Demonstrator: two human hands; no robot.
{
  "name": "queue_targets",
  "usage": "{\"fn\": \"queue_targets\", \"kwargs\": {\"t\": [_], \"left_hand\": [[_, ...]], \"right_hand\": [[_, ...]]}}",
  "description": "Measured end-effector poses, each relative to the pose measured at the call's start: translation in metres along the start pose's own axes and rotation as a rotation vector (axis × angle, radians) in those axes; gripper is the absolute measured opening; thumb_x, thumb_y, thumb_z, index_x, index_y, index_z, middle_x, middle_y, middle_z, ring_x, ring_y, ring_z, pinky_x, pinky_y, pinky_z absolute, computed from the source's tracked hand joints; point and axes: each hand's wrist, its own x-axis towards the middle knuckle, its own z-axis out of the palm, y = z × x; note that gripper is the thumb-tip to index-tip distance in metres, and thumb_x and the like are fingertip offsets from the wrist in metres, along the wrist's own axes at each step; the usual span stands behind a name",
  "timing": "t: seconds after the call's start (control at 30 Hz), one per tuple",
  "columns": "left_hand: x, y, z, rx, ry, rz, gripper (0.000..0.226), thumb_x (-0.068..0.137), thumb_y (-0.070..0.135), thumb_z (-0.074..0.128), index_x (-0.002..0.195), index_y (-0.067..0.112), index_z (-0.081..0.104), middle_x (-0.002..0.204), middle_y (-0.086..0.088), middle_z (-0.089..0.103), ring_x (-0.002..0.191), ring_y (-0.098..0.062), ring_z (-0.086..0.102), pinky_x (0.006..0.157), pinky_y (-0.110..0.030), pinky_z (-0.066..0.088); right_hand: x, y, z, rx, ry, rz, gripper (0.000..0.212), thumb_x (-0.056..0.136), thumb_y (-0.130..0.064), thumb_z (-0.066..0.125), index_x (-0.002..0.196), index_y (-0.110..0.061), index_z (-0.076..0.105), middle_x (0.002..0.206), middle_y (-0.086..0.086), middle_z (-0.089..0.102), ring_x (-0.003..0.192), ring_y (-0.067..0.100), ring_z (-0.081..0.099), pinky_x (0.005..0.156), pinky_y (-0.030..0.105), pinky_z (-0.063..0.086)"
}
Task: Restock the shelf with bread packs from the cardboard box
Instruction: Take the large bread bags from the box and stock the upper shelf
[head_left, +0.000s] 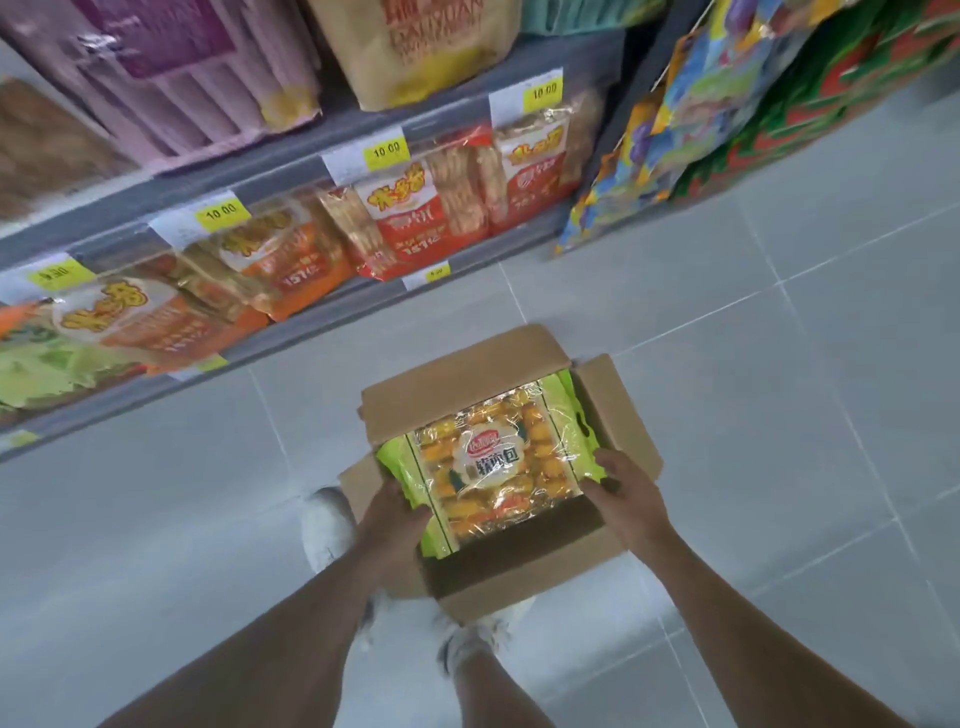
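An open cardboard box (467, 364) stands on the floor in front of my feet. A bread pack (493, 462) with green edges and a clear window over yellow rolls sits at the box's mouth, tilted. My left hand (392, 512) grips the pack's left edge. My right hand (623, 491) grips its right edge. Another green pack (569, 387) shows underneath at the far side of the box. The shelf (291, 340) runs along the upper left, filled with orange and red snack packs (415, 218).
Yellow price tags (387, 150) line the shelf rails. Larger pink and tan bags (415, 47) fill the upper shelf. A stack of colourful packs (727, 104) stands at the right of the shelf. White shoes (327, 525) are beside the box on grey floor tiles.
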Motion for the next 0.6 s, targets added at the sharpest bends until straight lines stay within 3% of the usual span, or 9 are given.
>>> {"fn": "queue_targets", "kwargs": {"t": [0.07, 0.17, 0.27, 0.37, 0.5, 0.6], "left_hand": [[0.026, -0.007, 0.012, -0.064, 0.036, -0.096, 0.021, 0.091, 0.017, 0.06, 0.111, 0.011, 0.056, 0.09, -0.003, 0.065, 0.067, -0.012, 0.057, 0.051, -0.026, 0.037], [0.061, -0.012, 0.027, -0.165, 0.055, -0.235, 0.007, 0.091, 0.014, 0.058, 0.09, 0.007, 0.059, 0.064, -0.002, 0.054, 0.054, -0.017, 0.05, 0.048, -0.025, 0.032], [0.089, -0.012, 0.04, -0.316, 0.046, -0.335, 0.013, 0.093, 0.019, 0.062, 0.092, 0.006, 0.059, 0.074, -0.006, 0.057, 0.063, -0.02, 0.053, 0.062, -0.029, 0.045], [0.108, -0.012, 0.049, -0.463, 0.06, -0.391, 0.021, 0.091, 0.022, 0.07, 0.102, 0.01, 0.057, 0.097, -0.008, 0.063, 0.09, -0.026, 0.061, 0.09, -0.04, 0.053], [0.123, -0.011, 0.056, -0.575, 0.031, -0.404, 0.024, 0.086, 0.022, 0.077, 0.096, 0.017, 0.056, 0.088, -0.001, 0.058, 0.084, -0.022, 0.056, 0.084, -0.038, 0.045], [0.129, -0.013, 0.057, -0.621, 0.022, -0.407, 0.019, 0.087, 0.018, 0.076, 0.094, 0.015, 0.058, 0.089, -0.002, 0.06, 0.078, -0.018, 0.055, 0.082, -0.037, 0.043]], "right_hand": [[0.027, 0.012, 0.013, -0.016, 0.019, 0.026, 0.042, 0.089, -0.023, 0.073, 0.129, -0.021, 0.062, 0.129, -0.003, 0.064, 0.121, 0.017, 0.059, 0.093, 0.024, 0.041], [0.063, 0.025, 0.029, -0.075, 0.026, 0.061, 0.044, 0.094, -0.025, 0.066, 0.137, -0.021, 0.058, 0.133, 0.003, 0.062, 0.12, 0.021, 0.059, 0.09, 0.025, 0.043], [0.094, 0.03, 0.043, -0.118, 0.02, 0.098, 0.05, 0.096, -0.032, 0.061, 0.144, -0.022, 0.05, 0.137, 0.007, 0.06, 0.122, 0.028, 0.058, 0.099, 0.038, 0.049], [0.112, 0.023, 0.053, -0.227, -0.031, 0.136, 0.065, 0.096, -0.043, 0.059, 0.152, -0.017, 0.037, 0.148, 0.011, 0.05, 0.133, 0.035, 0.049, 0.107, 0.043, 0.04], [0.129, 0.02, 0.058, -0.265, -0.088, 0.194, 0.078, 0.098, -0.051, 0.052, 0.159, -0.018, 0.019, 0.162, 0.011, 0.029, 0.146, 0.036, 0.03, 0.115, 0.045, 0.03], [0.14, 0.025, 0.061, -0.259, -0.092, 0.238, 0.076, 0.097, -0.051, 0.052, 0.158, -0.016, 0.022, 0.158, 0.014, 0.036, 0.141, 0.037, 0.039, 0.11, 0.045, 0.035]]}}
